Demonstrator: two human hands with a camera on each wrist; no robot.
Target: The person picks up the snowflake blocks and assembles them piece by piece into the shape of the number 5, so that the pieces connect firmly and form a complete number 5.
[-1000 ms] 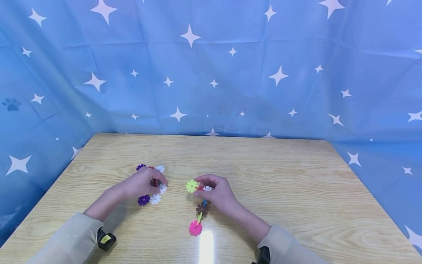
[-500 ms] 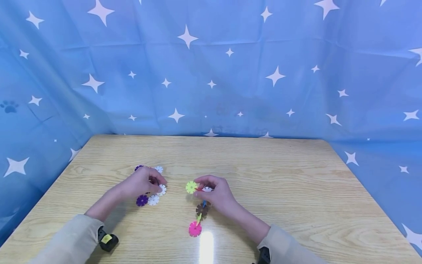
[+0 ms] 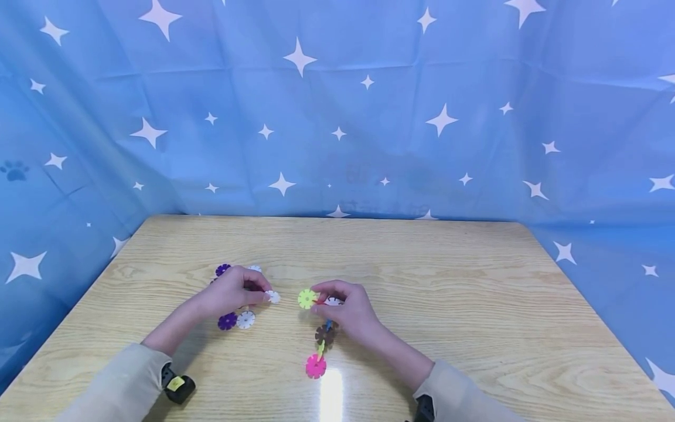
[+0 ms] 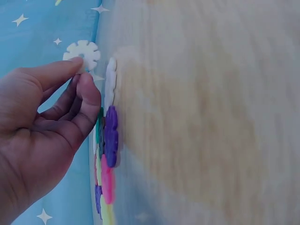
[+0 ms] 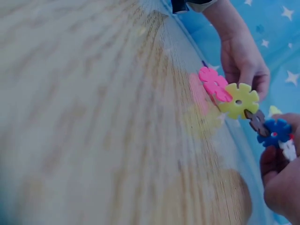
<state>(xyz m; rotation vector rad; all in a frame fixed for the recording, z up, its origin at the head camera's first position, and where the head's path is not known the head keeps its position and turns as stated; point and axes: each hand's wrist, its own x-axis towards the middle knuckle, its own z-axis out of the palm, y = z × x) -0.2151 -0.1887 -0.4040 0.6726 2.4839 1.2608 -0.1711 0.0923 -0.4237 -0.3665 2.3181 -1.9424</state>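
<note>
My left hand [image 3: 235,290] pinches a white notched disc [image 4: 90,50] between thumb and fingertips, above the table. It is an interlocking snowflake disc with slots around its edge. My right hand [image 3: 350,308] grips a chain of joined snowflake discs near its far end. A yellow-green disc [image 3: 307,299] sticks out past the fingertips, with red and white ones partly hidden by the fingers. From there a blue disc [image 5: 276,133], a brown disc [image 5: 255,123], a yellow disc [image 5: 243,101] and a pink disc [image 3: 316,366] trail towards the person. The two hands are apart.
Loose discs lie under and around the left hand, among them a purple disc [image 3: 227,321] and a white disc [image 3: 245,320]; the hand hides others. The wooden table [image 3: 474,305] meets a blue star-patterned curtain [image 3: 337,117] behind it.
My left hand has picked the white disc out of the loose pile and moved it slightly right, towards the chain. The right hand stays in place, still gripping the chain.
</note>
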